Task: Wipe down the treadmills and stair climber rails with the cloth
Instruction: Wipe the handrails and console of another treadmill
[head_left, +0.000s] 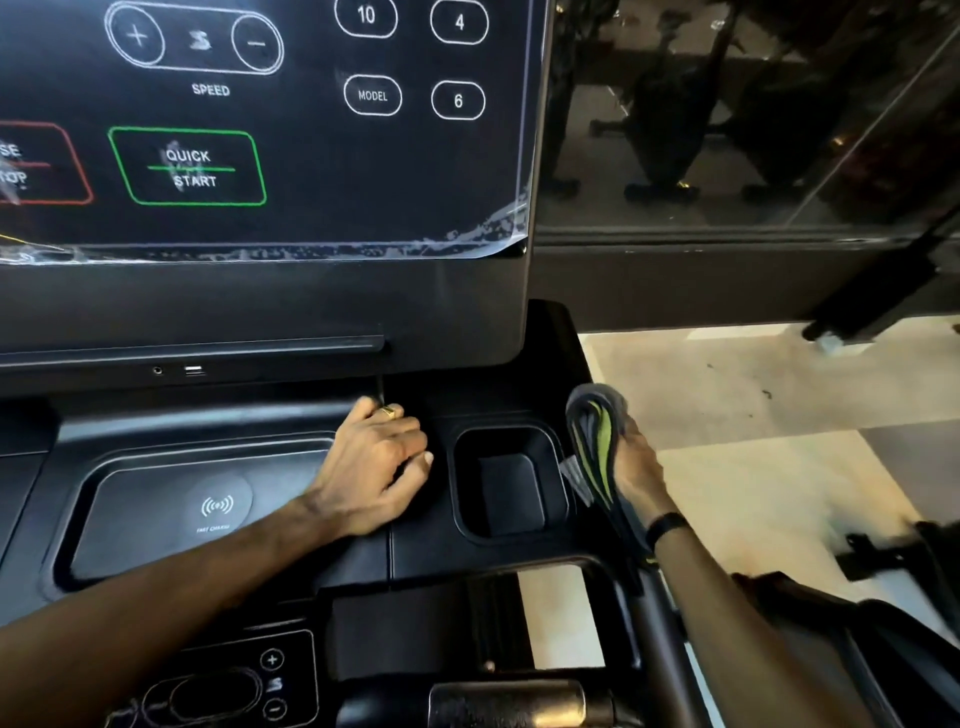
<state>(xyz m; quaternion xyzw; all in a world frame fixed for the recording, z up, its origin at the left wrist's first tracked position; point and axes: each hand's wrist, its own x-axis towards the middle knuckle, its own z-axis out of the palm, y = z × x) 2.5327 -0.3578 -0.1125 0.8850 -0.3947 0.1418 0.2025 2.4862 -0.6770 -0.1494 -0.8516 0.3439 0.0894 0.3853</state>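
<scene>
A: Where's the cloth (597, 447)?

B: Rt hand (636, 467), at the right edge of the treadmill console (291, 301). Grey w/ a yellow-green stripe, bunched up; fingers curled round it, tail hanging down past the wrist. It sits just right of the cup holder (506, 480), against the console's right rim.

A: And the lft hand (376, 470)?

B: Resting on the console tray, between the charging pad (208, 512) and the cup holder. Fingers (410, 454) loosely curled, knuckles up, holding nothing. Gold ring (388, 412) on one finger. Fingertips reach toward the ledge under the screen; can't tell if they press anything.

A: Anything on the rt wrist?

B: Black band (667, 527).

A: Screen?

B: Dark panel (260, 114) up far left: SPEED w/ + and − buttons, green QUICK START box (188, 167), red box cut off at the left edge, MODEL, numbers 10, 4, 6. Peeling film along its bottom edge and lower right corner. Below it, a jack and a USB port (193, 370).

A: Near side?

B: Small +/− control panel (260, 680) bottom left, and a blurry handrail bar (660, 623) running near-right under the rt forearm. Pale floor (753, 405) to the right; dark glass (727, 114) far right w/ reflections of gym machines.
</scene>
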